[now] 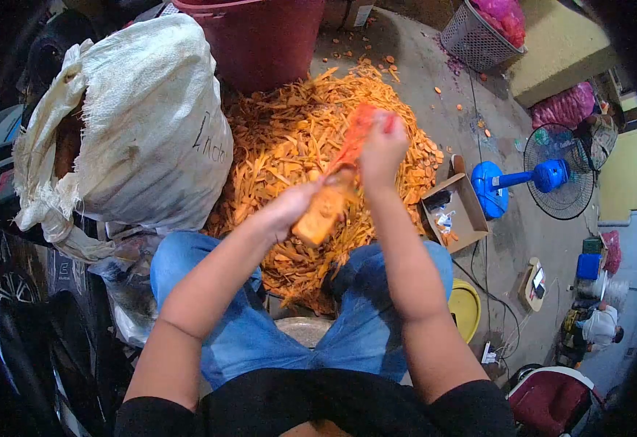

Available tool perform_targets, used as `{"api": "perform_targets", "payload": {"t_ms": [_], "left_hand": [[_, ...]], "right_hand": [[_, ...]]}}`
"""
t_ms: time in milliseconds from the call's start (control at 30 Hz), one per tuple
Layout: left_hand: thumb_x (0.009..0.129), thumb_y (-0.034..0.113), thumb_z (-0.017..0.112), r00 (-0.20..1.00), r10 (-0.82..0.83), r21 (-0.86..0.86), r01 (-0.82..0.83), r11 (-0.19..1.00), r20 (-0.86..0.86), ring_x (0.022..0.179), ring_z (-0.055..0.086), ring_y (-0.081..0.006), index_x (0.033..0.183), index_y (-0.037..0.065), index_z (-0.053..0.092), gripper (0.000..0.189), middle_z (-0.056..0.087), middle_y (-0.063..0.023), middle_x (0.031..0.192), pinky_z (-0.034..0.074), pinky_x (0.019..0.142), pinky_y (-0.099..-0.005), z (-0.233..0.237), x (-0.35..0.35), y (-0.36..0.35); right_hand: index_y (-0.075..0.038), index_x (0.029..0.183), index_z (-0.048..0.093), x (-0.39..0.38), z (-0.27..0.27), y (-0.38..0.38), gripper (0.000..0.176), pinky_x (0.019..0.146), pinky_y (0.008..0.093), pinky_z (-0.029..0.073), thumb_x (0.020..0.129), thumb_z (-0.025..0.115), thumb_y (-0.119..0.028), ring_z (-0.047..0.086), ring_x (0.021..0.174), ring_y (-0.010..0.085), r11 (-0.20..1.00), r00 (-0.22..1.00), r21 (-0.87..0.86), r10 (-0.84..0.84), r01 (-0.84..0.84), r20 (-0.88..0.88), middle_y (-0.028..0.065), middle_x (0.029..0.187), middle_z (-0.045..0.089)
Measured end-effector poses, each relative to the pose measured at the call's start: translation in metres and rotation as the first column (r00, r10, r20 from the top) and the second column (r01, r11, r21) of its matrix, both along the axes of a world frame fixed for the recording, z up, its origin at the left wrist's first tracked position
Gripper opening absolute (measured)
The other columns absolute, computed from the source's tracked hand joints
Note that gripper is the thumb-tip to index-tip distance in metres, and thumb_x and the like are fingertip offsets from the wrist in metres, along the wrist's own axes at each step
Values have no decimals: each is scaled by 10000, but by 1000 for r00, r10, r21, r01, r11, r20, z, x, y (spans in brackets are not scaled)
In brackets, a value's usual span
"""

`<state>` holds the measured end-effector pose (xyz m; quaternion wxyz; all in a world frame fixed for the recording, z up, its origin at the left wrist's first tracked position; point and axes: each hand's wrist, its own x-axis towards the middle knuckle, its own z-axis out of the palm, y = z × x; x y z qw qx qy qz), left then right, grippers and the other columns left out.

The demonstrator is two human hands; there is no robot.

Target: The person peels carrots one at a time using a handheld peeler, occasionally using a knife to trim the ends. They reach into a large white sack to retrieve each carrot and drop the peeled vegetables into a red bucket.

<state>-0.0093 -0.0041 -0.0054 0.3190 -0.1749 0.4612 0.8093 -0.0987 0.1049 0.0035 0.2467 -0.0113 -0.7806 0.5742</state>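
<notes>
My left hand (pixel 289 207) grips the lower end of an orange carrot (pixel 323 211), which tilts up and away from me. My right hand (pixel 382 146) is closed at the carrot's upper end around a blurred orange peeler (pixel 355 131). Both hands hover above a big heap of orange peelings (pixel 289 138) on the floor between my knees. My legs are in blue jeans (pixel 260 328).
A bulging white sack (pixel 144 124) stands at the left, a dark red bucket (pixel 260 40) behind the heap. A small cardboard box (pixel 455 213), a blue floor fan (pixel 551 178), a grey basket (pixel 479 36) and a yellow lid (pixel 465 309) lie to the right. A person crouches at the far right (pixel 599 328).
</notes>
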Motion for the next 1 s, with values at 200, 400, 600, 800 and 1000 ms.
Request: {"api": "perform_targets", "payload": {"t_ms": [200, 400, 600, 800, 1000], "left_hand": [[845, 355, 286, 997, 1, 119, -10, 993, 74, 656, 566, -195, 1006, 42, 450, 388, 558, -108, 796, 482, 581, -308, 1, 0, 1], [850, 343, 271, 958, 259, 199, -280, 939, 123, 713, 554, -156, 999, 71, 461, 364, 551, -72, 861, 468, 599, -279, -3, -8, 1], [865, 312, 223, 998, 64, -4, -64, 998, 25, 686, 555, -141, 1009, 58, 453, 372, 558, -68, 832, 458, 622, -267, -1, -3, 2], [865, 297, 235, 994, 109, -29, -108, 994, 8, 747, 564, -141, 1040, 45, 449, 374, 558, -88, 891, 453, 673, -271, 9, -10, 4], [852, 327, 292, 994, -101, -22, 100, 995, -44, 806, 531, -130, 1083, 50, 421, 383, 532, -69, 955, 423, 728, -253, 7, 18, 10]], "right_hand": [[-6, 713, 475, -31, 4, 49, 187, 483, 278, 347, 809, 442, -163, 433, 537, 132, 961, 957, -90, -246, 261, 153, 48, 598, 490], [-1, 713, 462, 38, 7, -14, 189, 472, 276, 347, 808, 448, -164, 418, 513, 113, 954, 950, -125, 287, -272, 124, 63, 564, 477], [3, 670, 444, 11, 0, -8, 210, 422, 305, 323, 800, 449, -161, 375, 420, 163, 997, 997, 40, 67, -65, -41, 84, 490, 431], [1, 663, 460, -5, -4, 0, 197, 468, 314, 347, 791, 455, -148, 430, 463, 196, 999, 999, 31, -7, 8, -33, 99, 520, 462], [11, 736, 480, -55, -17, 75, 204, 485, 318, 356, 799, 453, -182, 462, 517, 178, 916, 791, -7, -344, 402, 507, 101, 574, 506]]}}
